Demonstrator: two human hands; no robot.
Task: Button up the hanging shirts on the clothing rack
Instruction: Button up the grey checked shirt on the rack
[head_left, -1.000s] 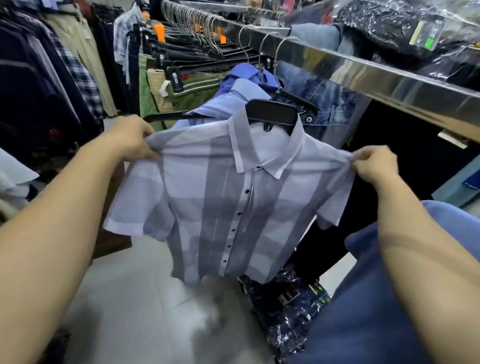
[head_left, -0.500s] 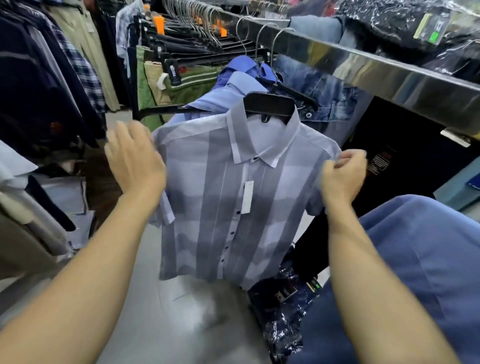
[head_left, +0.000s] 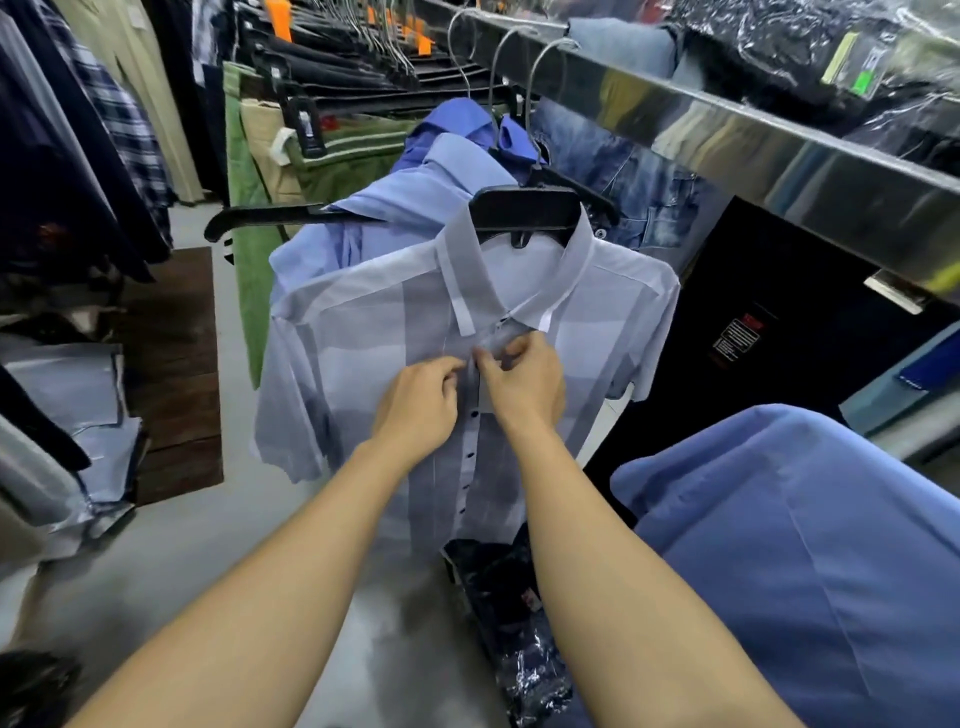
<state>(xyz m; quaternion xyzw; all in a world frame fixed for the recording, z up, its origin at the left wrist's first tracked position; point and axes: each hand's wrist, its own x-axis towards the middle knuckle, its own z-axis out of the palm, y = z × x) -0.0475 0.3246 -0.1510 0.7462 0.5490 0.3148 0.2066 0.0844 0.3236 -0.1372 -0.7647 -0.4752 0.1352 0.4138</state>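
Note:
A grey-and-white checked short-sleeved shirt hangs on a black hanger from the shiny metal rail. Dark buttons run down its white placket. My left hand pinches the left edge of the placket just below the collar. My right hand pinches the right edge at the same height, and the fingertips of both hands meet there. The button under my fingers is hidden. Behind this shirt hang a light blue shirt and a darker blue one.
Green and tan trousers and dark garments on clip hangers fill the rail further back. A blue garment lies at the lower right. Plastic-wrapped dark clothes sit on the grey floor below the shirt. More clothes hang on the left.
Both hands let go of the shirt's shoulders and sleeves and came together at the middle of its front, where they now pinch the placket below the collar. The shirt hangs straighter.

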